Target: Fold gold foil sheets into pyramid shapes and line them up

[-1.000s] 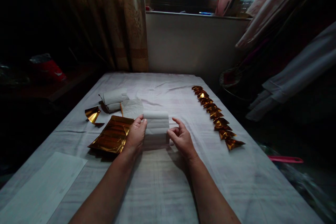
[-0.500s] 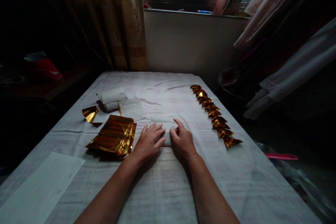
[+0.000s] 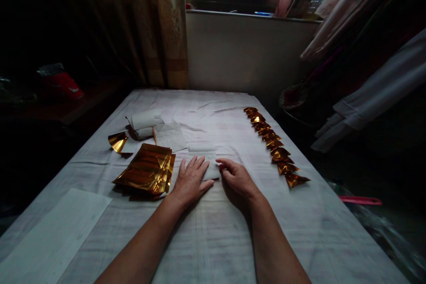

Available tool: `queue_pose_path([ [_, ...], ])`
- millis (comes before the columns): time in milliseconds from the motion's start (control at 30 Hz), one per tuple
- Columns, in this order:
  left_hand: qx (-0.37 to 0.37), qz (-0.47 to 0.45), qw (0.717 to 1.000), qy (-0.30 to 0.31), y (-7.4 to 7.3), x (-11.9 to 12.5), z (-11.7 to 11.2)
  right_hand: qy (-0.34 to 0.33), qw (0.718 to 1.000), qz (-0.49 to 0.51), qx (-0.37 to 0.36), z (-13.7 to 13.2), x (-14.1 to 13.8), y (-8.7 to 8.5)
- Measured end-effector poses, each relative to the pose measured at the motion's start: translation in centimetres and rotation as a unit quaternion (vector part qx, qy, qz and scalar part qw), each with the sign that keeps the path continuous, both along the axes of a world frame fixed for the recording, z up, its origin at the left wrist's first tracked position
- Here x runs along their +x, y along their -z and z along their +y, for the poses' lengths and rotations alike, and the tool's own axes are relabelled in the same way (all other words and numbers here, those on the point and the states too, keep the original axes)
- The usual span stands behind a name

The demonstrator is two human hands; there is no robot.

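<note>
My left hand (image 3: pixel 191 179) lies flat on a small folded piece of pale paper (image 3: pixel 210 171), fingers spread toward the far side. At the paper's right edge is my right hand (image 3: pixel 235 176), its fingers curled together; whether the paper is pinched between them is hidden. Another pale strip, perhaps part of the same paper (image 3: pixel 201 147), shows just beyond my left fingertips. A stack of shiny gold foil sheets (image 3: pixel 146 168) sits close to the left of my left hand. Off to the right, folded gold foil pieces (image 3: pixel 279 154) stand in a long overlapping row.
A pale cloth (image 3: pixel 213 235) covers the table. Behind the foil stack are a roll of pale paper (image 3: pixel 145 118), a loose sheet (image 3: pixel 171 135) and a curled gold foil piece (image 3: pixel 118 142). A white sheet (image 3: pixel 56 230) lies front left. A pink cup (image 3: pixel 286 1) stands on the windowsill.
My left hand has flattened further over the paper, its thumb now stretched out along the near edge. My right hand has shifted slightly right, and its raised index finger has come down.
</note>
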State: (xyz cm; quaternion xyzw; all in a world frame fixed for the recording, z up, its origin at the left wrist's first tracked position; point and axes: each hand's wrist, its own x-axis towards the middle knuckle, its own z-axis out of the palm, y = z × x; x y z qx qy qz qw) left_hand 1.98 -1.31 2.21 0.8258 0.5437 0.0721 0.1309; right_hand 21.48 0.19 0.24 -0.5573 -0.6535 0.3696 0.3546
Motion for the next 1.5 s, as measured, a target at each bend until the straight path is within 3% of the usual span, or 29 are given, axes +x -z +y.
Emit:
queue_pose_path([
  [233, 0.006, -0.011, 1.000, -0.005, 0.2, -0.1, -0.1, -0.045, 0.999, 0.029, -0.004, -0.1, 0.4, 0.5],
  [633, -0.018, -0.045, 0.999, 0.006, -0.4, -0.8, 0.2, -0.051, 0.996, -0.056, 0.036, -0.3, -0.1, -0.7],
  [933, -0.050, -0.099, 0.993, 0.048, -3.0, -2.1, 0.7, -0.058, 0.997, -0.033, 0.042, -0.2, 0.2, -0.9],
  [1000, -0.090, -0.127, 0.986, 0.053, -3.9, -2.6, 0.8, -0.051, 0.998, -0.014, 0.038, -0.3, 0.4, -1.1],
  [1100, -0.137, -0.137, 0.981, 0.029, -5.0, -3.0, 0.9, -0.059, 0.998, 0.015, 0.016, -0.4, 0.5, -1.6],
  [1200, -0.136, -0.133, 0.982, 0.001, -5.2, -3.2, 1.0, -0.068, 0.998, 0.018, 0.002, -0.5, 0.4, -1.9],
  [1267, -0.123, -0.132, 0.983, -0.014, -5.1, -3.1, 1.1, -0.039, 0.999, 0.020, 0.016, -0.4, 0.2, -1.8],
  [1433, -0.106, -0.118, 0.987, -0.026, -4.7, -2.9, 1.1, 0.109, 0.994, 0.005, 0.031, 0.5, -0.4, -0.5],
  [1500, -0.104, -0.113, 0.988, -0.020, -4.7, -2.9, 1.0, 0.132, 0.991, -0.008, 0.024, 0.9, -0.6, 0.0],
])
